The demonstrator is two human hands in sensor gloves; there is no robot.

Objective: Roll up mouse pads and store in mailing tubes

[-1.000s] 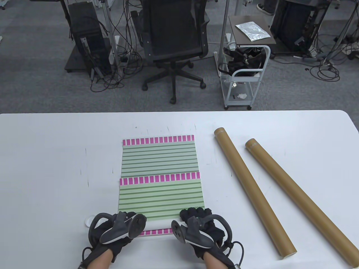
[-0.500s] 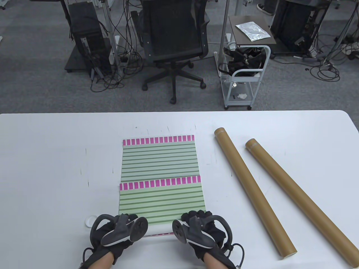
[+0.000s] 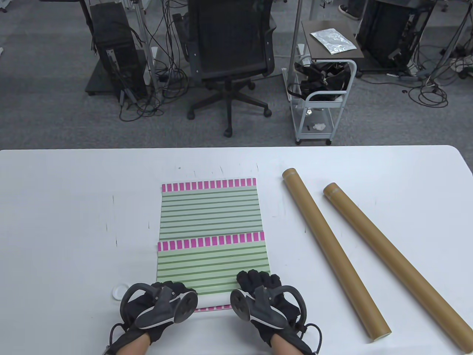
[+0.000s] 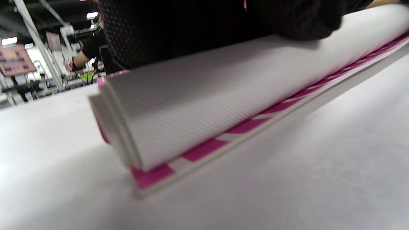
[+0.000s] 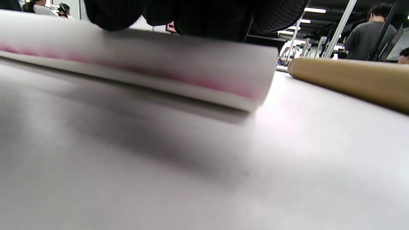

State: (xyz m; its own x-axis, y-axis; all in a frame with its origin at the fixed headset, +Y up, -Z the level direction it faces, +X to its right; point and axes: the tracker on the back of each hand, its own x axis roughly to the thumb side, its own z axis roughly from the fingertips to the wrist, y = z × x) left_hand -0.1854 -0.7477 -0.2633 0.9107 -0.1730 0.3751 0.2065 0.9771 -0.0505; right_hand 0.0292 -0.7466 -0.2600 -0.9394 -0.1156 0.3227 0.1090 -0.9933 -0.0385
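Observation:
Two green-striped mouse pads with magenta end bands lie mid-table, the near pad [image 3: 212,262] overlapping the far pad [image 3: 209,209]. The near pad's front edge is turned over into a low roll [image 3: 212,298] with its white underside showing. My left hand [image 3: 168,290] and right hand [image 3: 257,279] grip that roll at its two ends, fingers curled over the top. In the left wrist view, gloved fingers [image 4: 223,28] lie on the white roll [image 4: 207,105], with a magenta strip under it. In the right wrist view, fingers [image 5: 207,19] sit on the roll's right end [image 5: 179,60].
Two brown mailing tubes lie at an angle right of the pads, one nearer [image 3: 332,247] and one further right [image 3: 391,259]; one tube [image 5: 351,80] shows in the right wrist view. A small white cap [image 3: 119,291] sits beside my left hand. An office chair and carts stand beyond the table.
The turned-over front edge has rolled further onto the near pad, so the magenta strip below the roll is thinner. Both hands shifted slightly forward with it.

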